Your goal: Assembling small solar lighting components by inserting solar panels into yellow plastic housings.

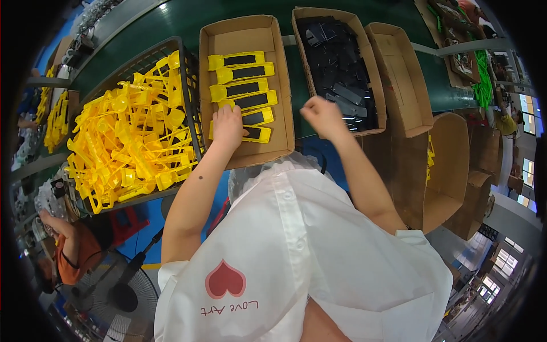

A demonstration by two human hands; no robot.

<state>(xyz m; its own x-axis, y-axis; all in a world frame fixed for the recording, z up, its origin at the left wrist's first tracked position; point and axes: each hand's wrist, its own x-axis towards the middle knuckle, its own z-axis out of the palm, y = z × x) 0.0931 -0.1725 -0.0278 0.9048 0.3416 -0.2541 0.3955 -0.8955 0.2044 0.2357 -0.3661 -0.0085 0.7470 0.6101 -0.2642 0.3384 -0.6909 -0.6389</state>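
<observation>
My left hand [228, 126] is over the near left of a shallow cardboard tray [242, 39], its fingers curled down on a yellow plastic part that it partly hides. Several yellow plastic parts [224, 61] lie in a column there, each with a rounded end and a black strip along its flat body. My right hand [323, 116] is held between that tray and a cardboard box of black pieces [333, 62]. Its fingers are bent together, and whatever they pinch is too small or hidden to make out.
At the left, a black plastic crate [191, 102] is heaped with loose yellow parts [134, 131]. An open cardboard tray [401, 80] adjoins the black pieces' box on the green table [250, 8]. Larger cartons [450, 171] stand at the right. A fan [122, 290] and another person [77, 251] are at lower left.
</observation>
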